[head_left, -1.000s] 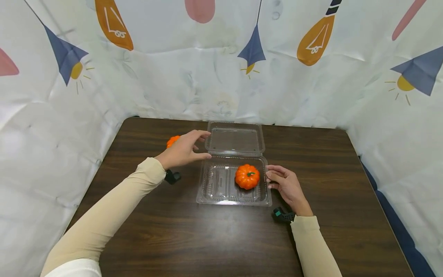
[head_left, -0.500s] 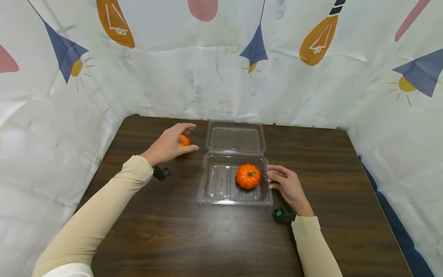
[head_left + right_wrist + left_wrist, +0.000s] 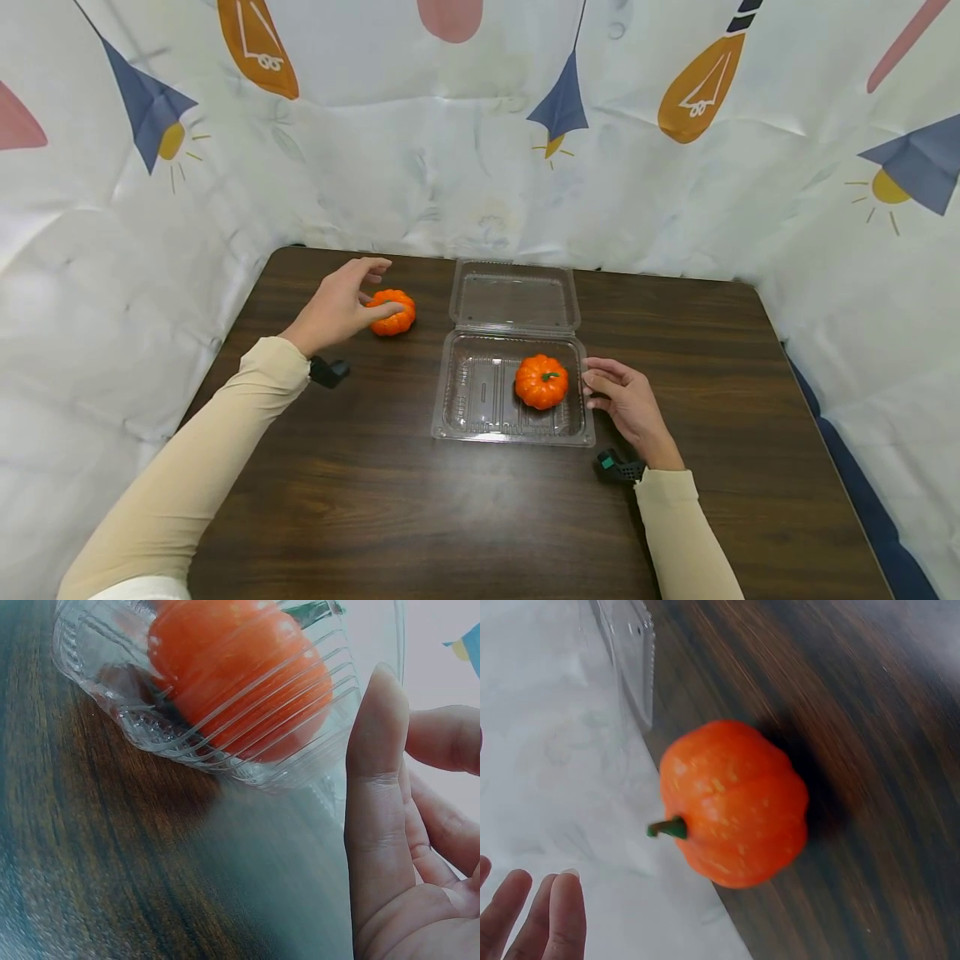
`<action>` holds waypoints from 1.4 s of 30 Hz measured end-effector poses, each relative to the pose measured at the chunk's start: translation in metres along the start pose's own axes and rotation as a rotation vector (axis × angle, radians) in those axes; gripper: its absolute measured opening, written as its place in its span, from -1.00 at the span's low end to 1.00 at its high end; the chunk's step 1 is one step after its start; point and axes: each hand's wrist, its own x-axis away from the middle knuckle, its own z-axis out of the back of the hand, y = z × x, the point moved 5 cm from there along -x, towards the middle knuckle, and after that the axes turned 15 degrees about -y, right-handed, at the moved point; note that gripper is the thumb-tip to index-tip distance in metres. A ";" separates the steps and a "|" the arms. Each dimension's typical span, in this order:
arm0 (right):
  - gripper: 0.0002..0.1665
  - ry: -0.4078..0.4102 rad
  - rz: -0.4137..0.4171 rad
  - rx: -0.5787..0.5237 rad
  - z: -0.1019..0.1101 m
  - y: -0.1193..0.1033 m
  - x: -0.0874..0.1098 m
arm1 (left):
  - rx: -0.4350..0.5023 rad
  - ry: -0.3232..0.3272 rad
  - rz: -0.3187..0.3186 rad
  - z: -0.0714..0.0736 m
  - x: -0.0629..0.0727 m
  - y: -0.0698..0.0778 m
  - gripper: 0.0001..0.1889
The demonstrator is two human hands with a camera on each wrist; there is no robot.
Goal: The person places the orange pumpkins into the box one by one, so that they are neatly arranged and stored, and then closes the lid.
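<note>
An orange toy pumpkin (image 3: 392,313) with a green stem (image 3: 667,827) sits on the table left of a clear plastic clamshell container (image 3: 465,429). My left hand (image 3: 333,304) is just beside this pumpkin, thumb and fingers spread apart, the thumb crossing in front of it in the head view. Whether they touch cannot be told. A second orange pumpkin (image 3: 541,382) lies inside the container's base, toward the right. My right hand (image 3: 626,404) pinches the container's right rim, its thumb (image 3: 379,742) straight against the clear wall in the right wrist view.
The container's lid (image 3: 514,297) lies folded back, away from me, near the table's far edge. A dark wood-grain table (image 3: 420,517) bears everything. White cloth (image 3: 360,167) printed with lamps and bulbs hangs behind and at both sides.
My left hand has moved left, away from the container and over to the left pumpkin, which shows more fully. The right hand stays at the rim; the view has shifted slightly.
</note>
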 end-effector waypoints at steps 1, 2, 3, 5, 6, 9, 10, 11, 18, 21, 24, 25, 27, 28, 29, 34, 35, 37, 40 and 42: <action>-0.73 -0.003 0.001 -0.004 0.000 0.000 0.000 | 0.005 0.004 0.003 0.001 0.001 -0.002 -0.22; -0.72 -0.008 0.003 -0.010 0.000 0.000 0.000 | 0.011 0.006 0.006 0.001 0.001 -0.004 -0.22; -0.72 -0.010 0.007 -0.015 0.000 0.000 0.000 | 0.013 0.009 0.009 0.002 0.002 -0.007 -0.22; -0.72 -0.017 0.011 -0.025 0.000 0.000 0.000 | 0.014 0.016 0.012 0.002 0.003 -0.011 -0.22; -0.73 -0.022 0.012 -0.030 0.000 0.000 0.000 | 0.013 0.020 0.013 0.002 0.004 -0.013 -0.22; -0.74 -0.022 0.017 -0.031 0.000 0.001 0.000 | 0.016 0.035 0.013 0.002 0.006 -0.020 -0.21; -0.74 -0.022 0.015 -0.031 0.000 0.001 0.000 | 0.022 0.038 0.012 0.001 0.006 -0.022 -0.21; -0.74 -0.023 0.014 -0.032 0.000 0.001 0.000 | 0.029 0.039 0.014 0.001 0.007 -0.024 -0.20; -0.71 -0.033 0.010 -0.025 0.001 0.002 0.000 | 0.073 0.063 0.022 -0.006 0.012 -0.039 -0.21; -0.72 -0.027 0.010 -0.023 0.001 0.003 0.000 | 0.067 0.066 0.022 -0.008 0.012 -0.045 -0.21; -0.74 -0.020 0.007 -0.026 0.001 0.003 0.000 | 0.054 0.061 0.025 -0.011 0.011 -0.051 -0.20; -0.75 -0.017 0.006 -0.024 0.001 0.003 0.000 | 0.050 0.058 0.028 -0.013 0.010 -0.053 -0.20; -0.75 -0.020 0.008 -0.025 0.001 0.002 0.000 | 0.042 0.052 0.039 -0.015 0.010 -0.057 -0.19; -0.75 -0.021 0.008 -0.024 0.001 0.001 0.000 | 0.042 0.048 0.044 -0.017 0.009 -0.059 -0.19; -0.75 -0.020 0.009 -0.022 0.001 0.001 0.000 | 0.042 0.044 0.050 -0.018 0.009 -0.060 -0.18; -0.73 -0.014 0.001 -0.010 0.000 0.001 0.000 | 0.047 0.031 0.062 -0.024 0.007 -0.067 -0.18; -0.73 -0.011 -0.001 -0.008 0.000 0.001 0.001 | 0.050 0.031 0.061 -0.026 0.007 -0.069 -0.18; -0.73 -0.008 -0.006 -0.005 0.000 0.001 0.001 | 0.053 0.034 0.056 -0.028 0.005 -0.071 -0.18; -0.73 -0.006 -0.006 -0.008 0.000 0.001 0.002 | 0.054 0.049 0.049 -0.031 0.004 -0.074 -0.20; -0.71 -0.010 -0.003 -0.011 -0.001 0.000 0.002 | 0.056 0.062 0.046 -0.032 0.002 -0.076 -0.20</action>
